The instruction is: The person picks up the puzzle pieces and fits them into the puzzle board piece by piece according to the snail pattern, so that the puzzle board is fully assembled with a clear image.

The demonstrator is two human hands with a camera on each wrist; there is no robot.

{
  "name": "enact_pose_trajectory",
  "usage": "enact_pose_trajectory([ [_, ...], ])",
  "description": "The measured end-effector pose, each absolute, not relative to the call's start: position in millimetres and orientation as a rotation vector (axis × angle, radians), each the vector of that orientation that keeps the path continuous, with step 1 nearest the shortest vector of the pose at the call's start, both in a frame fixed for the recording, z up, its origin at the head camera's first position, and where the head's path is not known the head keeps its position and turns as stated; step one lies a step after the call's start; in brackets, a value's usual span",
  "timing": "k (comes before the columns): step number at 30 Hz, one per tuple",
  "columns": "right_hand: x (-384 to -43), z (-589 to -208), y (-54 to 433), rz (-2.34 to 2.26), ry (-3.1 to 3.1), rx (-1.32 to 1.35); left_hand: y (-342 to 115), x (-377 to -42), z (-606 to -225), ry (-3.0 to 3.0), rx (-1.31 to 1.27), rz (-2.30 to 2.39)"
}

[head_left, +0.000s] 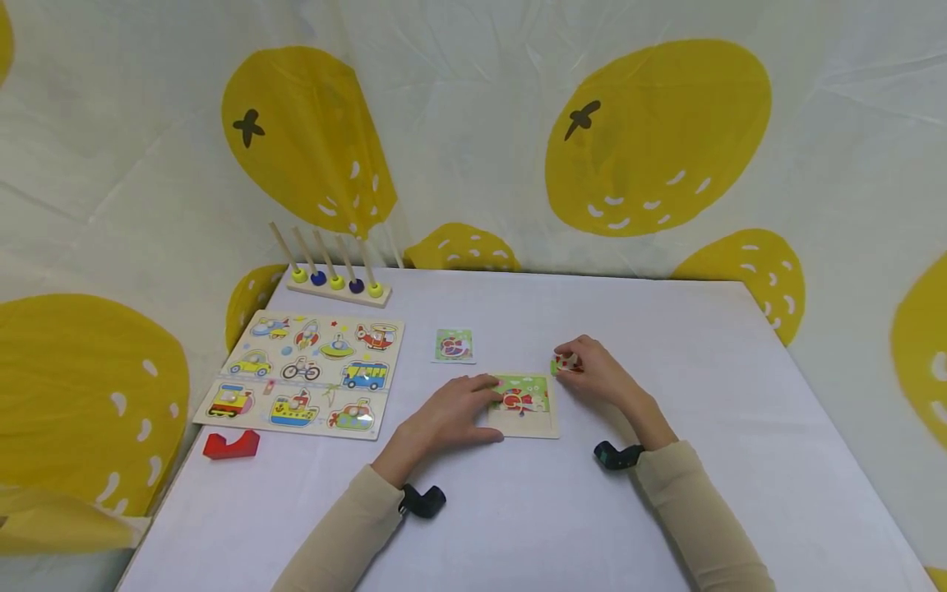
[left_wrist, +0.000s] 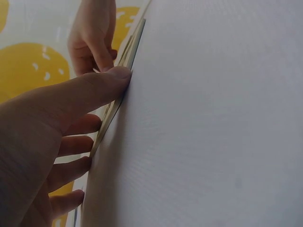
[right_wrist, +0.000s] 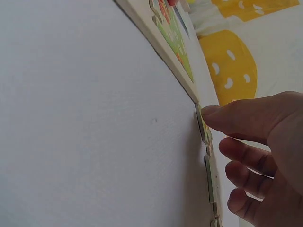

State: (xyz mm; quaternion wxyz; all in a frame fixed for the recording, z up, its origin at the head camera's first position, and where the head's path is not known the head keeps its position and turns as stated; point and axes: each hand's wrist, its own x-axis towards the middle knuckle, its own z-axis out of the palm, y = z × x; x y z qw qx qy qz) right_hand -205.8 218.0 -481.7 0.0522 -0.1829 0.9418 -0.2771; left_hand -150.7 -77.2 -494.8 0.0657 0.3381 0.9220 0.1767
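A small wooden puzzle tray lies on the table, a red and green picture partly filling it, with bare wood along the near side. My left hand rests at its left side, fingers spread; in the left wrist view the thumb touches the tray's edge. Just beyond the tray's right side, my right hand pinches a red and green puzzle piece. The right wrist view shows the thumb on this piece, beside the tray's corner, and another piece behind it. The right index finger is hidden there.
A small picture card lies behind the tray. To the left are a vehicle peg puzzle board, a red notched block and a wooden rack with upright pegs and coloured beads. A patterned curtain hangs behind the table.
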Motion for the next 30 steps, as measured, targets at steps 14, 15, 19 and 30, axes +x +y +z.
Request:
enact_pose_trajectory([
  [14,-216.5,-481.2,217.1,-0.735,2.827,-0.539,-78.2,-151.5,-497.0,2.764,1.000,0.528],
  [15,-217.1,-481.2,217.3,-0.734,2.822,-0.539,-78.5,-151.5,-497.1,2.763,0.999,0.530],
  [19,-217.5,-481.2,217.6,-0.745,2.829,-0.538,-79.4,-151.0,-497.4,2.756,0.994,0.537],
  [30,-215.2,-476.8,215.2,-0.849,2.854,-0.509,-79.8,-152.5,-496.4,2.750,1.016,0.542],
])
